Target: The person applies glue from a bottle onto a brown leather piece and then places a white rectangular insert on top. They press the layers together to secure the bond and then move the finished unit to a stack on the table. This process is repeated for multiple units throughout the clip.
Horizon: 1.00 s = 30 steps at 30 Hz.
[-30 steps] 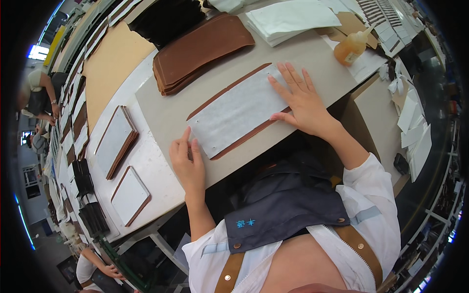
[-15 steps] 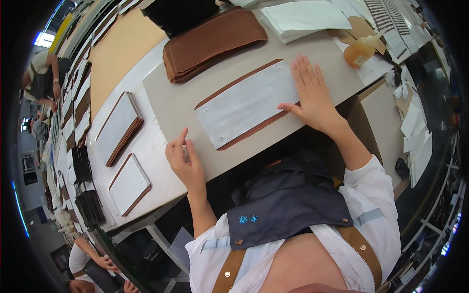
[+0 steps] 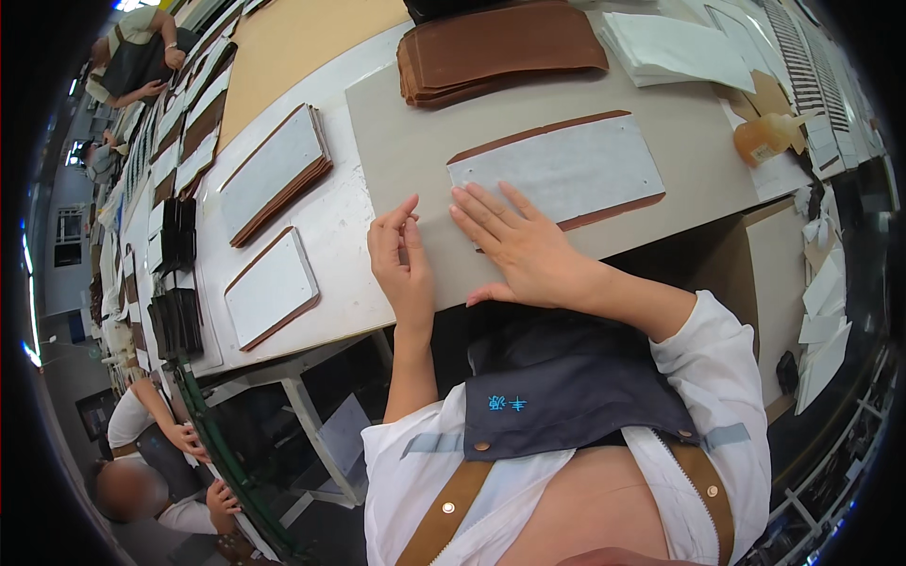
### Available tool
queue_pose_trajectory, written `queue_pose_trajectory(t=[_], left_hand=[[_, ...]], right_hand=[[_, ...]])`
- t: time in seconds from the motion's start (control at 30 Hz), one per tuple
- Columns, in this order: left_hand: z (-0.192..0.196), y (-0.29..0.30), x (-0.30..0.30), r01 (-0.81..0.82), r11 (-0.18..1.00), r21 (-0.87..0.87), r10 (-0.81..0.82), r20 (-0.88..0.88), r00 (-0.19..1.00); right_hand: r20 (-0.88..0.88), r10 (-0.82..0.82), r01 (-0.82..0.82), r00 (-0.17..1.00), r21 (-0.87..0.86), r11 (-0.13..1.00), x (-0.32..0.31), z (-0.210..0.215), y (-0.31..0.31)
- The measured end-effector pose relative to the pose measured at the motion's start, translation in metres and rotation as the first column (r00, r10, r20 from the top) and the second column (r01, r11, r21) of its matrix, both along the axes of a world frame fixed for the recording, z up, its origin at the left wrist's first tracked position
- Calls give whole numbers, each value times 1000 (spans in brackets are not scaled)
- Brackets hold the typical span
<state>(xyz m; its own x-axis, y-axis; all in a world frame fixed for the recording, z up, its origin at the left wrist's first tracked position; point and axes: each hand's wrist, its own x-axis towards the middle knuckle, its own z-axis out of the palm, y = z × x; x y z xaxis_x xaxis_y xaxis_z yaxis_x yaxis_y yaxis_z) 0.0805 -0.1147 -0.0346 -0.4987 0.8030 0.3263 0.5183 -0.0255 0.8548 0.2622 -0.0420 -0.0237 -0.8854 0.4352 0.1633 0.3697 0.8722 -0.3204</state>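
Note:
A white sheet [image 3: 580, 170] lies flat on a brown leather-like panel [image 3: 613, 212], whose long edges show as strips beyond the white. My right hand [image 3: 528, 247] is spread flat, its fingertips on the left end of the sheet and its thumb pointing toward the table's near edge. It covers the panel's near left corner. Just left of the panel, my left hand [image 3: 401, 259] hovers with loosely bent fingers, and nothing shows in it. Both hands are over the grey work board [image 3: 401, 132].
Behind the panel lie a brown stack [image 3: 505, 55] and a stack of white sheets [image 3: 675, 49]. A bottle of amber liquid [image 3: 763, 140] leans at right. White-faced brown pieces [image 3: 274, 174] and a smaller one [image 3: 272, 291] lie left. Other people [image 3: 142, 52] work beyond.
My right hand has slid from the sheet's right end to its left end. My left hand stays beside the panel, its fingers more curled. The whole view has shifted.

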Motion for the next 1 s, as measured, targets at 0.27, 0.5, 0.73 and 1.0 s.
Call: queue_pose_trajectory(t=[0.27, 0.5, 0.73, 1.0], left_hand=[[6, 5, 4, 42, 999, -13, -43, -80, 996], [-1, 32, 35, 250, 906, -342, -412, -577, 705], [-5, 30, 36, 138, 857, -496, -463, -627, 627], [8, 41, 21, 208, 836, -507, -501, -552, 666]], right_hand=[[-92, 55, -66, 994, -117, 991, 5, 3, 4], [8, -132, 131, 991, 61, 990, 40, -5, 46], [165, -377, 348, 911, 179, 920, 125, -1, 80], [109, -457, 438, 883, 156, 885, 153, 0, 95]])
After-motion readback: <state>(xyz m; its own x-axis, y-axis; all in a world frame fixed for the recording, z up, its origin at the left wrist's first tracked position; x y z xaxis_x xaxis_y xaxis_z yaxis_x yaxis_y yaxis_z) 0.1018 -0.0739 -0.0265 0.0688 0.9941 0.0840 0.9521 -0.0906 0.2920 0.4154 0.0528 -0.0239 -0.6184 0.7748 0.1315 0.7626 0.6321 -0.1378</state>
